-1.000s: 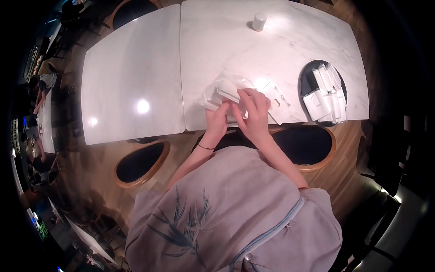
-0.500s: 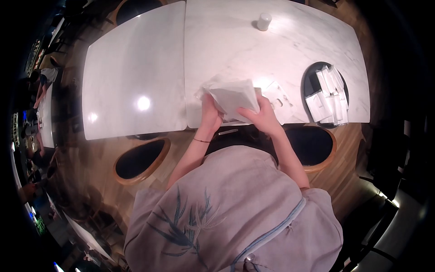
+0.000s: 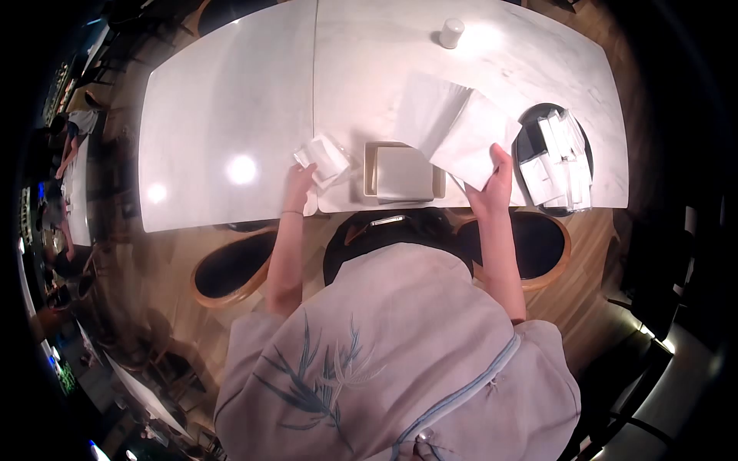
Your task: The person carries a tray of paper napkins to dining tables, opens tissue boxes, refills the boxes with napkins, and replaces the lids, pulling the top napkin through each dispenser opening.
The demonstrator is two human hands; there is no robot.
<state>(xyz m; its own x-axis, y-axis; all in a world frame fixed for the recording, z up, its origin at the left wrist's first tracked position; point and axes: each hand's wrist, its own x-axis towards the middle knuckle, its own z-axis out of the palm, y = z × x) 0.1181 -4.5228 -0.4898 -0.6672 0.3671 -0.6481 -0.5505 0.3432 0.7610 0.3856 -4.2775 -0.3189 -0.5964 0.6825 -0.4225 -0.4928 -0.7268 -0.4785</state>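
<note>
My right hand (image 3: 493,188) grips a stack of white paper napkins (image 3: 480,134) by its lower right corner, thumb on top. The stack is held above the marble table and fans apart toward the left. On the left, my left hand (image 3: 301,180) closes on a crumpled clear plastic wrapper (image 3: 329,159) with white showing in it; whether paper remains inside I cannot tell. Between my hands sits a shallow beige box (image 3: 371,170), near the table's front edge. White napkins (image 3: 405,173) lie in it.
A dark oval tray (image 3: 529,138) at the right bears several white wrapped packets (image 3: 565,154). A white cylinder (image 3: 451,33) stands toward the back of the marble table (image 3: 231,92). Dark-seated chairs (image 3: 238,265) tuck under the front edge. People (image 3: 73,138) are at the far left.
My hands have moved apart: the right one lifted the napkin stack to the right, the left one drew the plastic wrapper to the left. The beige box between them has come into view.
</note>
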